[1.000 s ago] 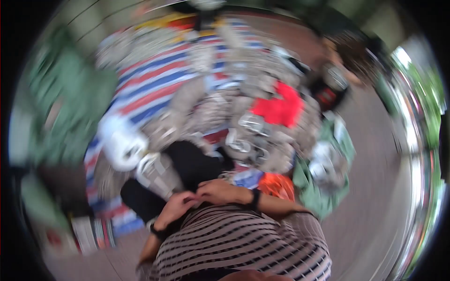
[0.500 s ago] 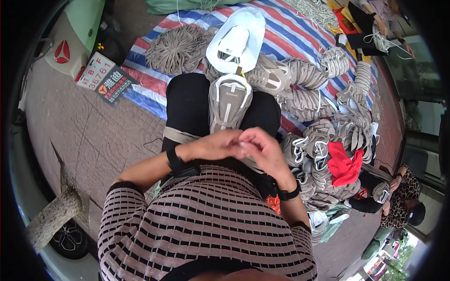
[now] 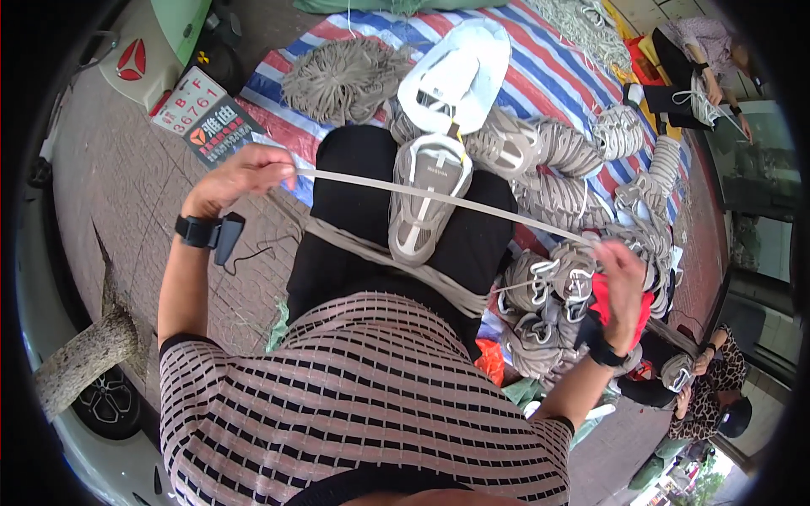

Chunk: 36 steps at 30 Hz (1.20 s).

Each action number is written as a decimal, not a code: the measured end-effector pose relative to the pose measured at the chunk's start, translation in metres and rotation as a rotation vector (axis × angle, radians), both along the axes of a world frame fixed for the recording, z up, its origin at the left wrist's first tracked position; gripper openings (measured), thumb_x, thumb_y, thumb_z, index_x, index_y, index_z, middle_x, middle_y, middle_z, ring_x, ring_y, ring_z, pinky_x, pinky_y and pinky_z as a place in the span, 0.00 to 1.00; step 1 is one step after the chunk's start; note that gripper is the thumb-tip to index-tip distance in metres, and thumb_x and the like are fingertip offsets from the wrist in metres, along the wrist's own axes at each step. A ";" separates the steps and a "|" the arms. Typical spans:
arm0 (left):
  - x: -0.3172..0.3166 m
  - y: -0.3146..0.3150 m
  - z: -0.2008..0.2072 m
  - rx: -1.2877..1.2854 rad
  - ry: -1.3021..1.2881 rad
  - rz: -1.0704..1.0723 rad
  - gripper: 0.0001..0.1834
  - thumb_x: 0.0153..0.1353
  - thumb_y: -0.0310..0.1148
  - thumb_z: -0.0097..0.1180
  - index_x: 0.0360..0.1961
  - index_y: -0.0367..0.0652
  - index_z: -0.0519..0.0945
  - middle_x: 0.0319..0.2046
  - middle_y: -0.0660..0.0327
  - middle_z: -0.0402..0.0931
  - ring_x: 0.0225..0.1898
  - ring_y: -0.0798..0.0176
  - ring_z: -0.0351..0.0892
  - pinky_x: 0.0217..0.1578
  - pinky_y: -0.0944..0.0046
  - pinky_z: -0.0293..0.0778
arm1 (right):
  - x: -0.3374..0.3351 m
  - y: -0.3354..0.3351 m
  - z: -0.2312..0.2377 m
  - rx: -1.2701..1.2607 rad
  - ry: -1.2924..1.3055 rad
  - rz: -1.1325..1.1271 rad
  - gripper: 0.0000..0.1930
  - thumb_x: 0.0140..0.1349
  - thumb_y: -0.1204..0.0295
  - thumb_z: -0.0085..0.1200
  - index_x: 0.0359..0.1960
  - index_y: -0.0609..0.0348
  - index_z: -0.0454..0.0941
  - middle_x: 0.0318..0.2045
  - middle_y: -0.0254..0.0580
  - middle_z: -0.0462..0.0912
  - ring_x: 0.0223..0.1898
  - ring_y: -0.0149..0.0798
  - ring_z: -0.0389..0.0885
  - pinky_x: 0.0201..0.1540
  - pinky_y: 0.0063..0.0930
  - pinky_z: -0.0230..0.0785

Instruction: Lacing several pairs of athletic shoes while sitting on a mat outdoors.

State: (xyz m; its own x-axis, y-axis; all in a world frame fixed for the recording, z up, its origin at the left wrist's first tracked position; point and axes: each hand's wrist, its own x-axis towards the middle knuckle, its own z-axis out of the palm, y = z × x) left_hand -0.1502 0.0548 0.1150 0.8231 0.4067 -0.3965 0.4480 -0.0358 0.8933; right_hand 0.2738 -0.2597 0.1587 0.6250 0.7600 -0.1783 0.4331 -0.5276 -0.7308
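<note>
A flat, pale shoelace (image 3: 506, 216) is stretched across my lap, one end pinched in my left hand (image 3: 250, 175) and the other in my right hand (image 3: 622, 271). Under it, a grey-beige shoe upper (image 3: 413, 232) lies on my black-trousered thighs, toe toward me. More beige laces (image 3: 359, 247) run across my thighs below the toe. Beyond my knees, a second upper (image 3: 494, 63) shows its white lining. Behind my right hand sit several stacked uppers (image 3: 531, 282) and a red cloth (image 3: 644, 310).
A striped sheet (image 3: 295, 51) carries a heap of laces (image 3: 337, 80) and rows of nested uppers (image 3: 561, 198). Two people work at the right, one in leopard print (image 3: 727, 367). A scooter (image 3: 139, 29), a tree trunk (image 3: 89, 358) and a car wheel (image 3: 114, 413) are at the left.
My hands were together over my lap. They have moved wide apart, left and right, with the shoelace now drawn taut between them. The view has shifted slightly.
</note>
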 end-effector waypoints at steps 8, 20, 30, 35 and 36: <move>-0.066 0.042 -0.009 -0.052 -0.022 0.389 0.14 0.64 0.42 0.51 0.28 0.44 0.77 0.20 0.74 0.65 0.18 0.79 0.54 0.19 0.76 0.50 | 0.158 -0.091 0.014 -0.051 -0.775 -0.374 0.15 0.60 0.61 0.54 0.32 0.63 0.81 0.24 0.41 0.82 0.26 0.37 0.78 0.32 0.27 0.69; 0.101 -0.033 -0.008 0.294 -0.291 -0.068 0.09 0.61 0.33 0.52 0.33 0.38 0.79 0.24 0.63 0.77 0.25 0.70 0.73 0.27 0.68 0.69 | -0.047 0.112 -0.040 0.514 0.168 0.269 0.15 0.64 0.69 0.45 0.49 0.62 0.75 0.47 0.43 0.78 0.49 0.36 0.74 0.55 0.29 0.62; 0.121 -0.036 -0.050 0.103 -0.231 -0.182 0.05 0.62 0.25 0.47 0.32 0.36 0.74 0.26 0.68 0.72 0.31 0.75 0.67 0.33 0.72 0.65 | -0.076 0.079 -0.083 0.153 0.407 0.249 0.09 0.62 0.68 0.50 0.31 0.60 0.79 0.24 0.28 0.79 0.23 0.21 0.68 0.26 0.16 0.59; 0.104 -0.043 -0.078 0.243 -0.131 -0.204 0.04 0.61 0.24 0.47 0.31 0.37 0.74 0.23 0.64 0.71 0.27 0.74 0.67 0.30 0.71 0.64 | -0.050 0.045 -0.075 -0.178 -0.348 0.153 0.09 0.56 0.62 0.55 0.29 0.53 0.80 0.23 0.47 0.79 0.28 0.52 0.79 0.29 0.40 0.68; 0.102 -0.046 -0.082 0.238 -0.125 -0.196 0.04 0.61 0.24 0.47 0.31 0.37 0.74 0.23 0.64 0.71 0.27 0.74 0.67 0.30 0.71 0.64 | -0.047 0.040 -0.072 -0.216 -0.376 0.151 0.09 0.57 0.62 0.54 0.29 0.53 0.80 0.22 0.47 0.79 0.27 0.52 0.79 0.29 0.40 0.68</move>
